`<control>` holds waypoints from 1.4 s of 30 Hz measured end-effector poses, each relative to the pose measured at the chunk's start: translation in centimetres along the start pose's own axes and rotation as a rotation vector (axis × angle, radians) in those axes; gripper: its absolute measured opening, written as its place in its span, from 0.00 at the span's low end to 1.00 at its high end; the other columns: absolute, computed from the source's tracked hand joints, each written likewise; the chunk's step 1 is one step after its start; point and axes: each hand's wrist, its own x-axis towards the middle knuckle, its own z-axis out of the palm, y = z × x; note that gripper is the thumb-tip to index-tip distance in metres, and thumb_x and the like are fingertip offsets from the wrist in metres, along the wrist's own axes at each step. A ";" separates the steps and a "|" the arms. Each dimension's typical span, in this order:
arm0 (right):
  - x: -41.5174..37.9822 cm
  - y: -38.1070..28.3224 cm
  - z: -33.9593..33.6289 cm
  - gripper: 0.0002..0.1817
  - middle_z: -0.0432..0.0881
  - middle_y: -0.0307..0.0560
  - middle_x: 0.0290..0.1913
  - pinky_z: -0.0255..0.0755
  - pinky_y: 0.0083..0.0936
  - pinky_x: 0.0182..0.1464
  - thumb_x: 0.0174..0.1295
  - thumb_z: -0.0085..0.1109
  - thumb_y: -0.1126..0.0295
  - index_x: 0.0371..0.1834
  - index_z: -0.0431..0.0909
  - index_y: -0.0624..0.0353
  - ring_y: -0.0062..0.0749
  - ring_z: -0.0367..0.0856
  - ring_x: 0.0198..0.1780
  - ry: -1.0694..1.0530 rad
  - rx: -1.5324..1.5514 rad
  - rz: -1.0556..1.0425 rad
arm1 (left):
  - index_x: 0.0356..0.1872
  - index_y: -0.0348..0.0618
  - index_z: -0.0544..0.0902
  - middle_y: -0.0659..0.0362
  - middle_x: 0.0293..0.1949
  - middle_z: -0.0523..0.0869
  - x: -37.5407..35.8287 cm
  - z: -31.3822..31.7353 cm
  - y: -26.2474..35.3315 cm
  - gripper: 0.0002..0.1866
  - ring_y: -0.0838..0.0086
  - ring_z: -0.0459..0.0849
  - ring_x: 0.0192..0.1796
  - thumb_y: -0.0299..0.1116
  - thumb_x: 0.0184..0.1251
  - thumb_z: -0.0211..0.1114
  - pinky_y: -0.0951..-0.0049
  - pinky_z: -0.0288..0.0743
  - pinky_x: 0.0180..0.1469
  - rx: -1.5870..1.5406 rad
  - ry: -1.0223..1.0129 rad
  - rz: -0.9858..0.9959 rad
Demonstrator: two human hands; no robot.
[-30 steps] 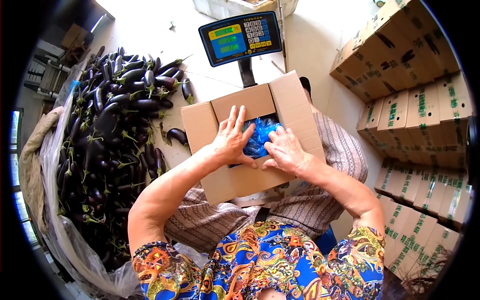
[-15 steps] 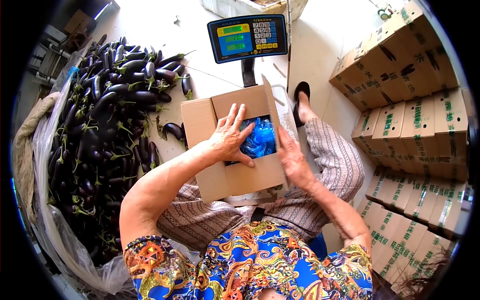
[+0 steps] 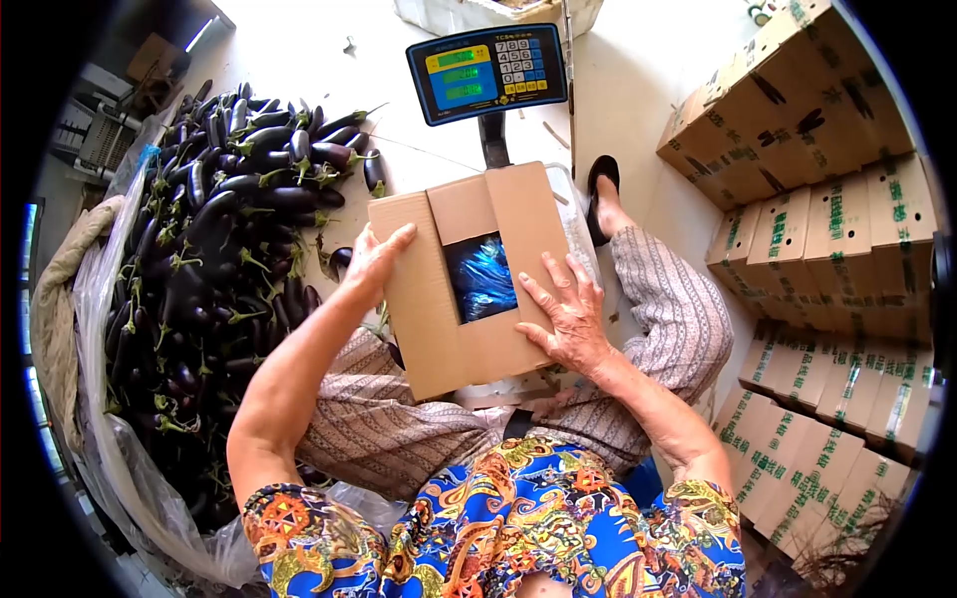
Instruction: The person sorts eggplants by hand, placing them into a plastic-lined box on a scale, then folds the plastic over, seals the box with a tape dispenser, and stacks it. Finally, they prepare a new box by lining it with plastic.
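A cardboard box (image 3: 483,364) rests tilted on the scale's pale platform (image 3: 578,234), its side flaps folded inward. Through the rectangular gap between the flaps shows a crumpled blue plastic bag (image 3: 483,277). My left hand (image 3: 379,261) grips the left edge of the box, thumb on top of the flap and the other fingers partly hidden. On the right flap, my right hand (image 3: 570,317) lies flat with its fingers spread. The scale's display (image 3: 486,75), with lit green readouts, stands just beyond the box.
A large heap of eggplants (image 3: 199,279) covers the floor at left, bordered by clear plastic sheeting (image 3: 95,349). Stacked cardboard boxes (image 3: 797,140) with green print rise on the right. A white container (image 3: 498,14) stands at the far top. My shoe (image 3: 602,194) is beside the platform.
My left hand has moved from over the opening to the box's left edge. The right flap, upright before, now lies folded down under my right hand, covering part of the blue bag.
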 end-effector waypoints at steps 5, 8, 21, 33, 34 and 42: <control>-0.3 0.0 0.3 0.37 0.56 0.48 0.79 0.52 0.56 0.70 0.58 0.68 0.48 0.73 0.70 0.35 0.58 0.49 0.77 0.063 0.025 0.100 | 0.62 0.40 0.76 0.49 0.38 0.86 0.3 5.0 3.6 0.24 0.67 0.83 0.41 0.29 0.62 0.54 0.66 0.78 0.45 0.125 -0.072 0.267; -0.4 0.1 0.2 0.35 0.56 0.49 0.79 0.50 0.59 0.71 0.60 0.67 0.52 0.73 0.70 0.37 0.62 0.48 0.78 0.086 0.031 0.181 | 0.70 0.44 0.69 0.40 0.42 0.87 1.9 8.8 5.3 0.30 0.49 0.86 0.44 0.37 0.65 0.58 0.55 0.78 0.52 0.646 0.010 0.458; 0.3 -0.5 0.5 0.30 0.59 0.47 0.79 0.55 0.50 0.69 0.62 0.63 0.61 0.71 0.73 0.42 0.58 0.49 0.78 0.110 -0.005 0.199 | 0.75 0.39 0.60 0.46 0.78 0.56 1.0 13.4 0.6 0.41 0.53 0.50 0.81 0.54 0.69 0.59 0.52 0.46 0.76 1.139 -0.223 1.010; 0.8 -1.1 0.7 0.32 0.58 0.53 0.78 0.50 0.51 0.70 0.64 0.62 0.60 0.73 0.69 0.51 0.57 0.48 0.79 0.047 -0.032 0.131 | 0.74 0.44 0.64 0.44 0.77 0.56 3.2 14.0 0.9 0.37 0.50 0.52 0.80 0.53 0.69 0.60 0.51 0.49 0.74 1.142 -0.166 1.012; 0.7 -1.0 0.7 0.32 0.57 0.53 0.78 0.49 0.51 0.70 0.64 0.62 0.60 0.73 0.69 0.50 0.57 0.47 0.79 0.041 -0.035 0.130 | 0.74 0.44 0.64 0.43 0.77 0.56 3.8 14.5 1.2 0.37 0.50 0.52 0.80 0.53 0.69 0.60 0.51 0.49 0.74 1.143 -0.174 1.023; 0.3 -0.3 0.4 0.34 0.50 0.50 0.81 0.47 0.52 0.72 0.64 0.62 0.59 0.74 0.66 0.48 0.56 0.43 0.80 -0.016 -0.014 0.120 | 0.73 0.45 0.66 0.43 0.77 0.56 4.8 15.5 2.3 0.34 0.48 0.51 0.80 0.53 0.72 0.57 0.50 0.48 0.76 1.188 -0.167 1.053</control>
